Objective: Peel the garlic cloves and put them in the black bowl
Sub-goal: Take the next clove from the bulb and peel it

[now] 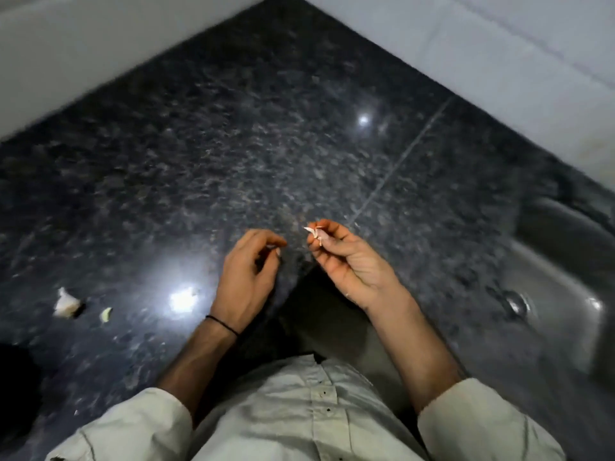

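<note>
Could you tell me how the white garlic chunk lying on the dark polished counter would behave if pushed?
The white garlic chunk looks small, so it is probably light. The glossy speckled stone counter may let it slide easily. Its lumpy, uneven shape suggests it would tumble rather than roll far.

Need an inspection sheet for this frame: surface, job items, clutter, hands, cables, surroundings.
Surface: dark speckled granite counter, glossy, with light glare and a seam line on the right.
Job's things: garlic piece with papery skin, pinched in the right hand; larger garlic chunk and small garlic bit lying on the counter at left. Black bowl not confirmed; only a dark shape at the lower left edge.
Clutter: nothing seen.
Grippers: left hand loosely curled, nothing visible in it; right hand pinches the garlic piece.
Cables: nothing seen.
Surroundings: sink with a drain at right; pale walls behind the corner.
</note>
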